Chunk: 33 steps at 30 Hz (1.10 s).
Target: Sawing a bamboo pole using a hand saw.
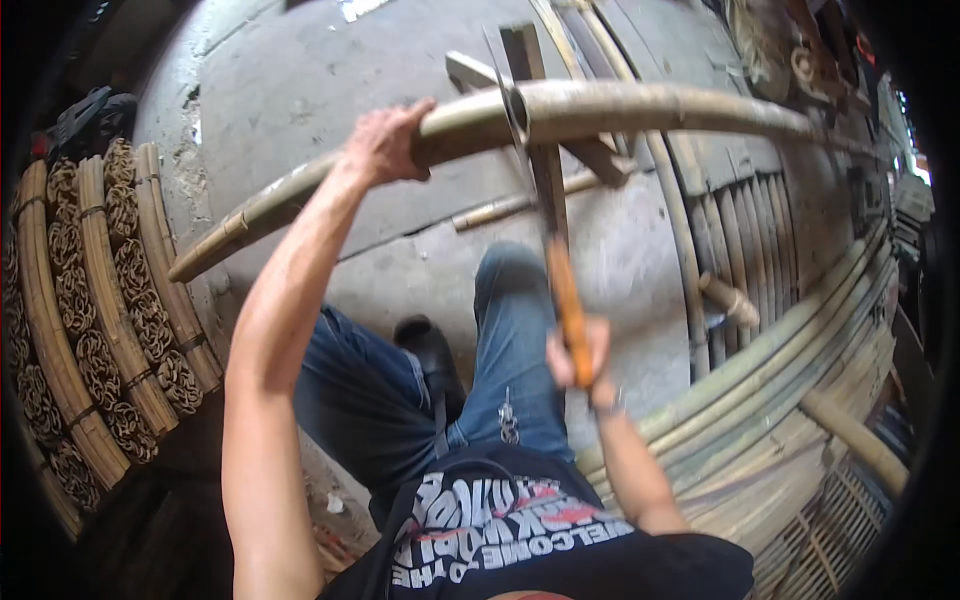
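L grip [390,146] clamped on bamboo [467,124], L of saw [520,134]; R grip [584,354] clamped on hndl [567,290].

My head-worn fisheye looks down, kinda close, over my black printed T-shirt [500,520] onto the grey concrete floor [290,100].

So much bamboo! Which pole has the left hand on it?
The thick pole at the crossed timbers: the left hand grips it and the saw meets it. Neither touches the stacked poles at right.
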Each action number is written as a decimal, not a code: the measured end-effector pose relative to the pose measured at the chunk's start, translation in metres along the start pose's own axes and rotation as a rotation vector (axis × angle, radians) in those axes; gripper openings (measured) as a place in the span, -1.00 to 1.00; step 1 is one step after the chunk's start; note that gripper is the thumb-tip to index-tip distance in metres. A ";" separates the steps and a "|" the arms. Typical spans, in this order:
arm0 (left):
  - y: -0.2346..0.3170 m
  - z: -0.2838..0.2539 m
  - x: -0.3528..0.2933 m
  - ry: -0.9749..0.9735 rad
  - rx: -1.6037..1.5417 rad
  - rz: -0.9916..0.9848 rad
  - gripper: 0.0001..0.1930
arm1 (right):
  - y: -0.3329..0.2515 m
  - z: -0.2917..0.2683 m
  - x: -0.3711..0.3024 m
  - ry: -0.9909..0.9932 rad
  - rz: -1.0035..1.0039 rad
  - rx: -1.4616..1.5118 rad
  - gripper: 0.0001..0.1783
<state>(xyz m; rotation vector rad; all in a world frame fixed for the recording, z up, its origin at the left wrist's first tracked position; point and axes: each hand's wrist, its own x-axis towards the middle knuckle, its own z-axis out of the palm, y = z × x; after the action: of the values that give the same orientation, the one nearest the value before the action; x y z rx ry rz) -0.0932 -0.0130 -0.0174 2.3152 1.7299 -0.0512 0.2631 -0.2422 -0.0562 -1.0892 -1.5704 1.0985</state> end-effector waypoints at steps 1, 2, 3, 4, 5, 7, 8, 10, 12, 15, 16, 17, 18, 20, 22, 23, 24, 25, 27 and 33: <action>0.021 0.006 0.019 0.024 -0.057 0.037 0.04 | 0.074 -0.014 -0.017 0.002 0.720 0.672 -0.79; 0.016 0.011 0.007 -0.006 -0.064 0.000 0.04 | 0.050 -0.007 0.047 -0.008 0.440 0.336 -0.80; 0.011 0.008 0.004 -0.023 -0.047 -0.037 0.04 | 0.017 0.005 0.105 -0.015 0.129 0.024 -0.80; 0.016 0.010 0.008 -0.021 -0.053 -0.030 0.04 | 0.018 0.009 0.096 -0.005 0.136 -0.029 -0.80; 0.018 0.010 0.009 -0.031 -0.051 -0.029 0.05 | 0.020 0.014 0.080 -0.002 0.142 -0.068 -0.80; 0.009 0.010 0.006 0.010 -0.044 0.001 0.05 | 0.004 0.015 0.023 -0.002 0.075 -0.090 -0.85; 0.005 0.011 0.003 0.007 -0.045 -0.031 0.05 | -0.014 0.016 -0.007 -0.010 0.034 -0.106 -0.83; 0.013 0.018 0.001 -0.007 -0.033 -0.047 0.06 | -0.016 0.014 -0.016 0.000 -0.025 -0.102 -0.84; 0.005 0.012 0.010 0.027 -0.034 -0.027 0.05 | 0.022 0.017 0.036 0.008 0.060 -0.051 -0.82; 0.017 0.019 0.010 0.009 -0.047 -0.045 0.02 | 0.009 0.027 0.115 0.079 0.099 -0.039 -0.77; 0.015 0.022 0.008 0.035 -0.043 -0.039 0.02 | 0.016 0.027 0.091 0.096 0.125 -0.028 -0.78; 0.014 0.024 0.007 0.062 -0.042 -0.029 0.03 | 0.021 0.024 0.048 0.115 0.153 -0.021 -0.78; 0.007 0.023 0.002 0.024 -0.067 -0.028 0.04 | 0.019 0.019 0.010 0.064 0.061 -0.086 -0.77; 0.005 0.029 -0.012 -0.004 -0.064 -0.016 0.08 | -0.016 0.009 -0.042 -0.011 0.393 0.024 -0.79; 0.025 0.031 -0.018 -0.056 -0.079 -0.022 0.07 | -0.023 0.004 -0.028 -0.019 0.483 0.010 -0.80; 0.029 0.035 -0.021 -0.030 -0.100 0.016 0.06 | -0.026 0.004 -0.022 -0.028 0.571 0.002 -0.80; 0.031 0.036 -0.017 -0.003 -0.094 0.002 0.05 | -0.025 0.001 -0.020 -0.072 0.511 -0.027 -0.80; 0.029 0.031 -0.010 0.026 -0.080 -0.006 0.03 | -0.027 0.000 -0.009 -0.151 0.448 -0.101 -0.83; 0.022 0.023 -0.011 0.092 -0.058 -0.008 0.03 | -0.031 -0.014 -0.016 -0.038 0.567 0.000 -0.85; -0.016 -0.038 -0.019 0.274 -0.022 -0.138 0.01 | -0.079 -0.110 -0.035 -0.303 0.312 -0.195 -0.79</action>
<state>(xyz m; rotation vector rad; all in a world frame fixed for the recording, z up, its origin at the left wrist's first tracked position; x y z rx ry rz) -0.1191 -0.0181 0.0201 2.2702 2.0054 0.2713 0.3644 -0.2748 0.0348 -1.3831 -1.8142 1.3923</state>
